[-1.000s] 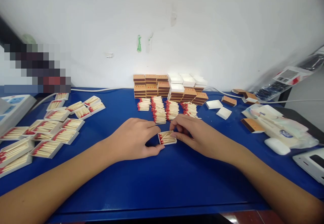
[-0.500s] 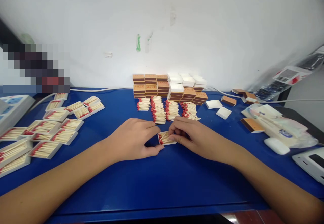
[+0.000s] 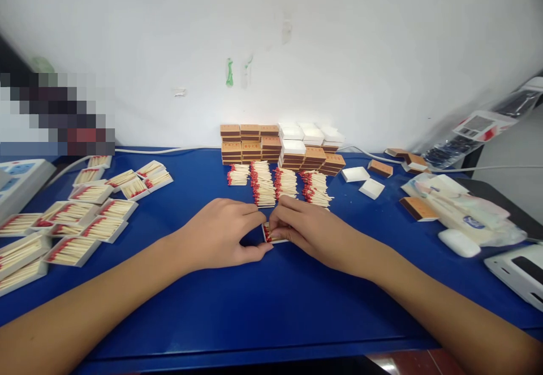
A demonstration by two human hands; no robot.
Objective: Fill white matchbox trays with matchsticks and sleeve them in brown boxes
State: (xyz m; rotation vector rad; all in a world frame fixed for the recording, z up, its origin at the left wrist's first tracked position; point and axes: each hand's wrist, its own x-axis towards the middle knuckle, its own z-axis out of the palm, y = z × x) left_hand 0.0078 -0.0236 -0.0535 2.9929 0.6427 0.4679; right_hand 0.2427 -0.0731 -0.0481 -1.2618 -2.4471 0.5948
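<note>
A small white matchbox tray (image 3: 279, 242) lies on the blue table between my hands, with red-headed matches (image 3: 267, 231) inside. My left hand (image 3: 229, 233) steadies its left end, thumb at the near corner and fingers at the far one. Over the tray, my right hand (image 3: 303, 231) has its fingertips pinched down among the matches, hiding most of them. Just beyond my hands lie several loose match piles (image 3: 263, 185). Behind these, brown matchboxes (image 3: 251, 147) are stacked against the wall, with white trays (image 3: 311, 133) on top of the right part.
Many filled trays (image 3: 76, 250) spread over the table's left side, near a white power strip (image 3: 25, 185). At right are two white trays (image 3: 355, 175), loose brown matchboxes (image 3: 418, 209), a plastic tissue pack (image 3: 470, 211), a white case (image 3: 459, 242) and a white device (image 3: 515, 273).
My right hand has shifted left over the tray and now covers more of its matches. My left hand stays at the tray's left end. The view has shifted slightly.
</note>
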